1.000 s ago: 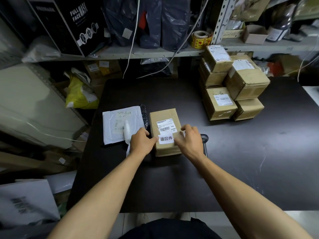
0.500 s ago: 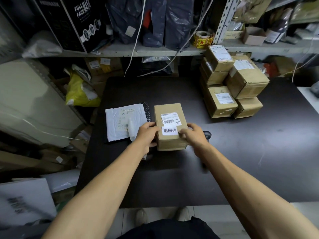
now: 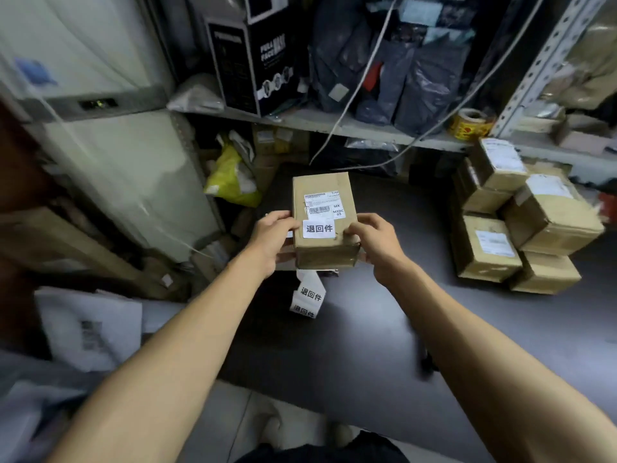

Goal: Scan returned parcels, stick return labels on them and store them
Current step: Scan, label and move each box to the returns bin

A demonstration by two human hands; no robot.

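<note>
You have the cardboard parcel (image 3: pixel 323 222) between both hands, held up over the far left part of the dark tabletop (image 3: pixel 384 329). Your left hand (image 3: pixel 272 238) takes the grip on the parcel's left edge, thumb over the top face and fingers curled beneath; your right hand (image 3: pixel 375 243) does the same on the right edge. Both grips sit at the near end of the parcel, so most of its length reaches away from you, past your fingertips. Between your two thumbs, on the top face, lies the white return label (image 3: pixel 319 228), printed with black characters, and just beyond it the shipping label (image 3: pixel 323 203) with its barcode. Under the parcel, a strip of return labels (image 3: pixel 307 295) hangs down towards the tabletop; what holds its upper end is hidden by the parcel. To your right, a stack of cardboard boxes (image 3: pixel 521 222) stands on the tabletop, well apart from your hands. Above them, on the shelf (image 3: pixel 300 120), sits a yellow tape roll (image 3: pixel 469 123), and further left a black box (image 3: pixel 253 61).
</note>
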